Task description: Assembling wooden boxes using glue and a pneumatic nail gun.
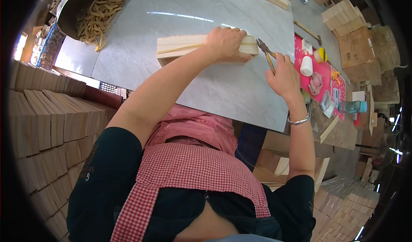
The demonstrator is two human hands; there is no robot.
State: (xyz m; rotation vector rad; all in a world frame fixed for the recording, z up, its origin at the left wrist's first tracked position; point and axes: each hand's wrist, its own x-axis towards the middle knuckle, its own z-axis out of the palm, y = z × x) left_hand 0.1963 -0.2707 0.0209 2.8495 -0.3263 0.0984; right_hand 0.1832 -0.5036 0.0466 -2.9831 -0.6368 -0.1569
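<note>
A pale wooden box [184,42] lies on the grey marbled tabletop in front of me, a yellow band [171,50] stretched along its side. Over its right half my left hand [225,43] is closed, fingers across the top and thumb on the near side. My right hand [283,76] grips a pair of pliers [268,55] by the yellowish handles. The dark jaws of the pliers are just off the box's right end, and I cannot tell whether they touch it.
A bin [68,14] of tan rubber bands stands at the far left. Stacked wooden boards [56,117] rise on my left. At the right lie a hammer [307,31], a white bottle [306,66], a tape roll [320,55] and a clear bottle [352,107]. Cardboard boxes [360,53] stand beyond.
</note>
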